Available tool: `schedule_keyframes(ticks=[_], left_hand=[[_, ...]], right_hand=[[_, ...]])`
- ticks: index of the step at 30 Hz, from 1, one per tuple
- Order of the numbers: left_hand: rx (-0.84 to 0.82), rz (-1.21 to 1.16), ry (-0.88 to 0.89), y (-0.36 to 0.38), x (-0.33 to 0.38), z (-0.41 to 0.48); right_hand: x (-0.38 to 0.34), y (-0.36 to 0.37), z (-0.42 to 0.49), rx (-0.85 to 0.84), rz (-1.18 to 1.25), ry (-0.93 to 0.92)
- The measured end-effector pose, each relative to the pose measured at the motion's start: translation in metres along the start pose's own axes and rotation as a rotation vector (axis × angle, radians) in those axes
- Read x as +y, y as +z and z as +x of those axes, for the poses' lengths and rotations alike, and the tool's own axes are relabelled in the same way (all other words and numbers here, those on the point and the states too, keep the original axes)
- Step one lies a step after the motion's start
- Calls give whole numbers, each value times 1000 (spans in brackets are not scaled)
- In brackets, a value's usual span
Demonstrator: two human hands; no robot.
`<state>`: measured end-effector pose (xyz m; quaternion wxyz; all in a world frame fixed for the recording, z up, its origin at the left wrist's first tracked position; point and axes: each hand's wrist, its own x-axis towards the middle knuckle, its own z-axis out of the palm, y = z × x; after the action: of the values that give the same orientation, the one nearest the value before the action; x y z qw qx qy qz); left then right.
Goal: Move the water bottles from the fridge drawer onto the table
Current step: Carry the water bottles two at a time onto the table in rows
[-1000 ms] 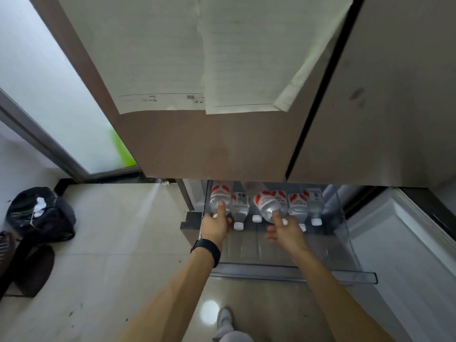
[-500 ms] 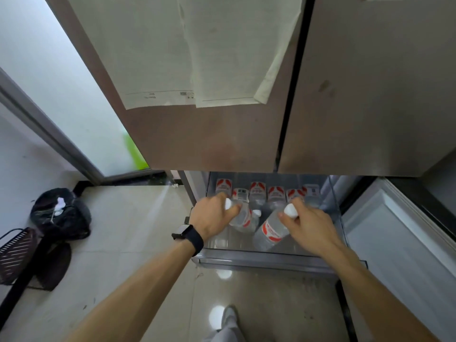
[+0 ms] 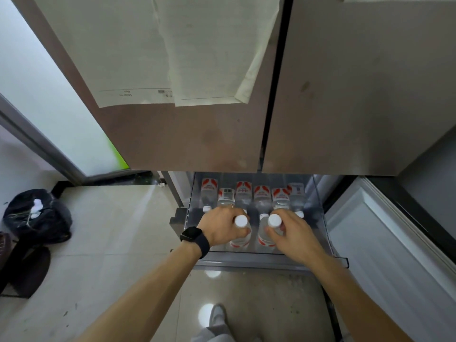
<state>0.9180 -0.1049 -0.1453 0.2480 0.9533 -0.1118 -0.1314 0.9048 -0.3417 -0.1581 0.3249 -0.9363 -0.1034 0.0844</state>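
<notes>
place: we take this for a kitchen or pantry corner | fridge: we see a tall two-door fridge (image 3: 197, 139) with printed sheets (image 3: 138, 58) stuck on it | drawer: its drawer (image 3: 318, 218) stands pulled out, stocked with water bottles (image 3: 243, 191) | floor: glossy tiles (image 3: 111, 243), a tied black rubbish bag (image 3: 47, 218) by the wall

Pale glossy tile floor (image 3: 111, 255), frosted glass panel (image 3: 44, 99), black bag (image 3: 47, 218) against white wall (image 3: 14, 164)

The pulled-out fridge drawer (image 3: 271, 261) has clear side walls. A row of water bottles (image 3: 243, 193) lies on its bottom at the back, side by side, white caps pointing to the front. The pale tiled floor (image 3: 118, 243) carries a tied black bag (image 3: 37, 215) near the wall.
</notes>
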Motion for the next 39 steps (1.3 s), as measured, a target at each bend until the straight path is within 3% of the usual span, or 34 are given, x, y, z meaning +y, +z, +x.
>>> schedule_keyframes(ticks=[6,13,24,34,39], left_hand=[[70,-208,-120,31,-12,-19],[130,-404,-211,62,-4,-23],[176,-308,-213,65,6,-9],[413,-458,-255,23,11,-43],[609,-482,-241,-31,8,-102]], right_hand=[[7,24,-11,125,75,59],[10,46,-6,36,239,124],[21,56,2,43,286,166],[8,29,-18,138,393,149],[-51,0,-27,202,457,-30]])
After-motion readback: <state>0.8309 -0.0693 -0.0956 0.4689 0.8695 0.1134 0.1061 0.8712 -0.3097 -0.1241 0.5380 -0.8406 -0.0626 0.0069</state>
